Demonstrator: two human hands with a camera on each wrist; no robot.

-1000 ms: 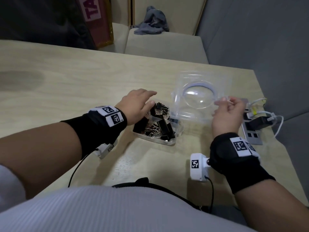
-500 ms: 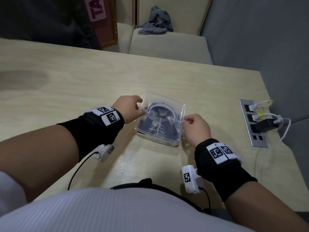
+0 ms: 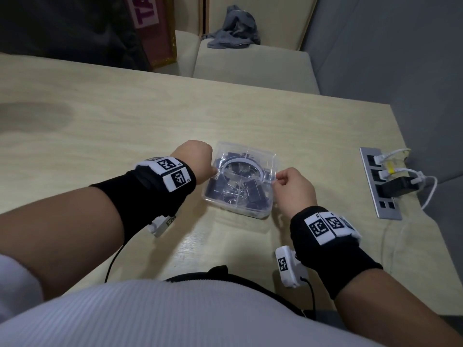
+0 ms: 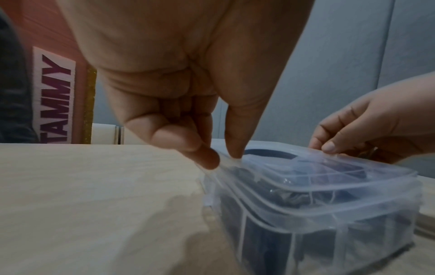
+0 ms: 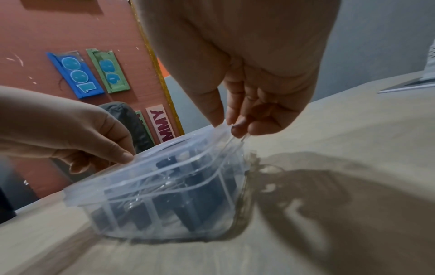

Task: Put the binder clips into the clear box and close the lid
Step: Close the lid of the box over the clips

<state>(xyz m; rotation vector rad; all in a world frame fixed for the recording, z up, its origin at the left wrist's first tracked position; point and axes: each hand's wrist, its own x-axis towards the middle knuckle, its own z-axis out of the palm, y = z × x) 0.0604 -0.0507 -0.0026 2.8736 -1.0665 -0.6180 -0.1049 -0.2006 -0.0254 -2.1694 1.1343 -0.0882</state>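
Your left hand [image 3: 198, 159] and right hand [image 3: 294, 187] each pinch opposite edges of the transparent lid [image 3: 246, 162] on the clear plastic box [image 3: 238, 209] of black binder clips [image 3: 253, 194] on the pale wooden table [image 3: 125, 126]. A pink sign [image 4: 55, 96] reads "TAMMY".

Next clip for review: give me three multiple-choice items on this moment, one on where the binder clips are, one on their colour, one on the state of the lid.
1. Where are the binder clips?
A. scattered on the table
B. inside the clear box
C. in the left hand

2. What colour are the clip bodies?
A. black
B. red
C. yellow

3. How is the lid?
A. lying on the table beside the box
B. held up in the air
C. down on top of the box, its edges pinched by the left hand and the right hand

Key: 1 B, the clips show through the box walls; 2 A, dark bodies with silver wire handles; 3 C, both wrist views show fingers pinching the lid's rim.
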